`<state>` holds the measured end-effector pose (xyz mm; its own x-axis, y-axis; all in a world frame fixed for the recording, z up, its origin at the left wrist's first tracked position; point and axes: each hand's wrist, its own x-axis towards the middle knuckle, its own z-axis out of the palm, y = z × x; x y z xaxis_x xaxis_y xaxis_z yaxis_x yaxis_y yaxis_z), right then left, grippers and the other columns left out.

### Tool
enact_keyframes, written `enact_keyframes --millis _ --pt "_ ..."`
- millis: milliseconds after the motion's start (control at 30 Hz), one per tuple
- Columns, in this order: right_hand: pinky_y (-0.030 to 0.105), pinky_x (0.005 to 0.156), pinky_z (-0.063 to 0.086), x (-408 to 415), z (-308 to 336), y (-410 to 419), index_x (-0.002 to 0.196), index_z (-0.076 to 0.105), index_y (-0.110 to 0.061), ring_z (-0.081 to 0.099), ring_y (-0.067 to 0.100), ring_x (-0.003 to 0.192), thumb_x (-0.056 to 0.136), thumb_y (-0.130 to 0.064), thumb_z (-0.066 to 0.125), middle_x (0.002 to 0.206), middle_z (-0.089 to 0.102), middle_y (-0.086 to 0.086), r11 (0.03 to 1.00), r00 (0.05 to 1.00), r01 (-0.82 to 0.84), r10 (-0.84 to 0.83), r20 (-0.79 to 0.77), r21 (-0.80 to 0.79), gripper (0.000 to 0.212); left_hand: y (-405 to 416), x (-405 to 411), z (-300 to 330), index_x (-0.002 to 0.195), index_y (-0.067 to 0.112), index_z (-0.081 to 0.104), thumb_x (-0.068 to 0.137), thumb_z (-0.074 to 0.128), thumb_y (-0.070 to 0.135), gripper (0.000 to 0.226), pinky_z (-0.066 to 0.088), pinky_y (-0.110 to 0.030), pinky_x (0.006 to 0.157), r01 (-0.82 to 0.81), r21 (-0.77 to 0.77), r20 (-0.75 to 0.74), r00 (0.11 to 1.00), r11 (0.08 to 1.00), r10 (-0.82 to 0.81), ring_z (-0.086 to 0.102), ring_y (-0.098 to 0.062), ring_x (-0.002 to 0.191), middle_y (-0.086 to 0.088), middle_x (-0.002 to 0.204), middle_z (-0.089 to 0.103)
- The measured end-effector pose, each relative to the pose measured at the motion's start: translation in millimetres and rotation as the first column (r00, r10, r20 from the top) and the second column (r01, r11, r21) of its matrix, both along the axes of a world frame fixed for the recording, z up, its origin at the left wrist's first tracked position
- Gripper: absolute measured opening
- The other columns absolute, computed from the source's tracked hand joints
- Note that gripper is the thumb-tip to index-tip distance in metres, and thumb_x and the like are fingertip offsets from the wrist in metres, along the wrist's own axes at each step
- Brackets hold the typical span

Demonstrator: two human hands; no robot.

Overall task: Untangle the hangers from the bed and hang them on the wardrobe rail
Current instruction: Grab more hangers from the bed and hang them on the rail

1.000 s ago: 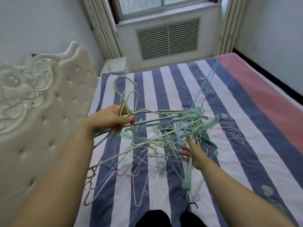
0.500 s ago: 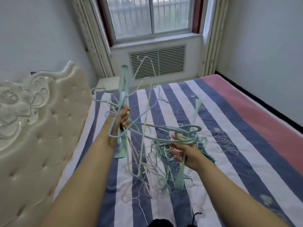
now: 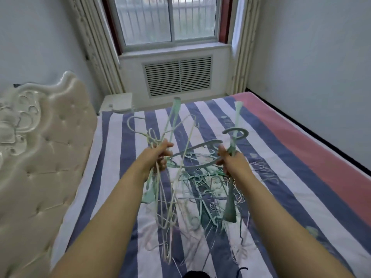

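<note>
- Hangers (image 3: 192, 177): a knot of thin mint-green, pale-blue and white wire and plastic clothes hangers, lifted off the striped bed (image 3: 271, 177) and held up between both my hands, with the low end trailing down toward the sheet.
- My left hand (image 3: 158, 155) is clenched round a bundle of thin wire hangers; their hooks and arms fan upward above my fist.
- My right hand (image 3: 228, 159) is wrapped round a thick mint-green plastic hanger (image 3: 230, 199), which stands nearly vertical, one end up by a broad hook, the other hanging below my wrist.
- A flat teal plastic hanger (image 3: 196, 149) bridges the gap between the two hands, threaded through the rest.
- Progress, my read: early. Nothing looks separated yet; everything in view is one interlocked clump. No single hanger is free.
- No wardrobe or rail in view, so nothing hung as far as I can see. Whole hanging step is left.
- Left to do: work one hanger loose, probably the thick one in my right hand, then repeat, then carry them to the rail.
- Risk: pulling apart hard will likely lock the hooks tighter.
- Writing: cursive script printed on the blue and white striped sheet near the pink band (image 3: 321, 147), too blurred to read. No brand or label readable on any hanger.
- Cream tufted headboard (image 3: 40, 147) sits to my left.
</note>
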<state>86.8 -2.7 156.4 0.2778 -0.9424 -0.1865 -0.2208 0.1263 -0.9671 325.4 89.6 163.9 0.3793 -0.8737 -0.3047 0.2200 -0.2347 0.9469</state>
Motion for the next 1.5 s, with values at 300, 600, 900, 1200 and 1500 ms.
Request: enact_keyframes --millis 300,600,900,1200,1500 --pt "0.027 0.053 0.041 56 30 42 0.092 0.058 -0.014 0.051 0.014 0.053 0.095 -0.02 0.054 0.074 0.065 0.002 0.845 0.876 -0.468 0.403 -0.265 -0.261 0.008 -6 -50 -15 0.104 0.006 0.061 0.087 0.055 0.037 0.036 0.051 -0.025 0.053 0.043 -0.272 -0.121 0.989 0.961 -0.079 0.061 -0.016 0.066 -0.008 0.084 0.068" --pt "0.029 0.068 0.05 71 16 39 0.122 0.045 -0.009 0.061 0.018 0.081 0.088 -0.027 0.065 0.092 0.061 0.001 0.928 0.934 -0.356 0.354 -0.041 -0.106 0.043 5 -28 -35 0.108 0.014 0.06 0.047 0.076 0.073 0.086 0.056 -0.028 0.071 0.244 -0.274 -0.125 0.95 0.93 -0.286 0.067 -0.014 0.073 -0.002 0.096 0.072" --pt "0.037 0.111 0.035 69 3 49 0.129 0.057 -0.02 0.049 0.013 0.125 0.102 -0.031 0.036 0.133 0.057 -0.002 0.88 0.879 -0.473 0.469 -0.086 -0.046 0.035 10 -31 -39 0.133 0.002 0.048 0.081 0.074 0.011 0.059 0.051 -0.021 0.075 0.229 -0.178 0.128 0.97 0.957 -0.208 0.067 -0.011 0.092 -0.007 0.107 0.07" --pt "0.03 0.097 0.043 40 -36 50 0.125 0.057 -0.019 0.057 0.008 0.11 0.101 -0.04 0.035 0.128 0.058 -0.003 0.934 0.932 -0.351 0.355 0.073 -0.061 0.039 22 -45 -39 0.103 0.007 0.06 0.082 0.07 -0.001 0.025 0.05 -0.016 0.06 0.032 -0.126 0.125 0.992 0.992 -0.016 0.064 -0.008 0.067 0.009 0.068 0.069" --pt "0.032 0.118 0.016 -7 -145 88 0.151 -0.01 -0.028 0.01 0.006 0.144 0.053 -0.058 0.083 0.159 0.003 -0.013 0.669 0.626 -0.721 0.74 -0.245 0.179 0.139 16 -65 -12 0.08 0.016 0.058 0.088 0.066 0.008 0.014 0.047 -0.023 0.056 -0.382 -0.197 0.028 0.918 0.903 0.395 0.055 -0.01 0.052 0.002 0.059 0.055"
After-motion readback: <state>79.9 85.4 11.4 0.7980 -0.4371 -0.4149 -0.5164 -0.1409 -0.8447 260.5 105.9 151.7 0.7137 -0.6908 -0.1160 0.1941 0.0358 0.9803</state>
